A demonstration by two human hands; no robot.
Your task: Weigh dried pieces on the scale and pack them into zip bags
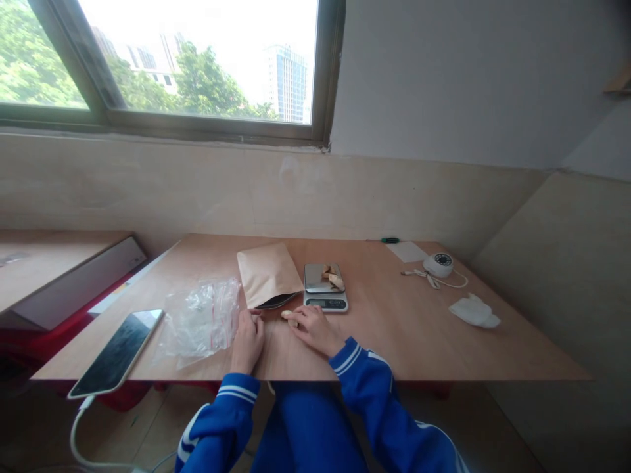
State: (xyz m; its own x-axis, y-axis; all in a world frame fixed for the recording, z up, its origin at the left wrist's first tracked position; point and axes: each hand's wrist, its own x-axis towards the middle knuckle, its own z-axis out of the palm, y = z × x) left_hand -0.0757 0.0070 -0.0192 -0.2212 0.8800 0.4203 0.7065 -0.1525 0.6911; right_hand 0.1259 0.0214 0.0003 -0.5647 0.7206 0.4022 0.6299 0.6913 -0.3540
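Observation:
My right hand [314, 328] rests on the table just in front of a small digital kitchen scale [325, 302]. Its fingers are closed around a small pale piece [286, 315], whose kind I cannot make out. A few brown and tan dried-looking pieces [334, 278] lie on the scale's metal plate. To the left of the scale, a brown kraft paper bag [270, 272] lies flat, its dark-lined mouth slightly parted toward me. My left hand [248, 336] is curled closed by the near left corner of that mouth; what its fingers grip, if anything, is hidden.
Clear plastic zip bags [202, 322] lie left of my left hand, beside a phone [118, 351] with a cable, overhanging the front edge. At the right are a white dome camera [438, 264] with wires, a crumpled white wrapper [474, 311] and a green-handled screwdriver [390, 240].

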